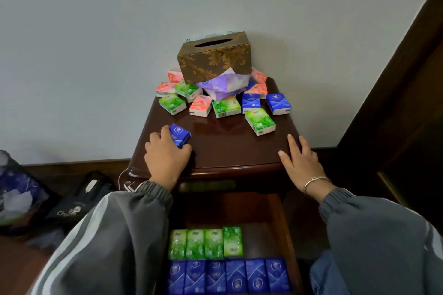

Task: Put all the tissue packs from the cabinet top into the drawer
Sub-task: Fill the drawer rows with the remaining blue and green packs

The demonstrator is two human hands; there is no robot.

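Tissue packs (226, 108) lie scattered at the back of the cabinet top (227, 148), around and under a brown tissue box (213, 57). The left hand (165, 158) has its fingers clamped on a blue pack (180, 136) near the front-left. The right hand (299, 160) rests flat, fingers slightly apart. The open drawer (285, 223) below holds green and blue rows (206, 244).

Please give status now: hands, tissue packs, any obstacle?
Left hand grips blue pack. Right hand flat on cabinet top. Drawer open, loose packs remain above. No obstacle seen.
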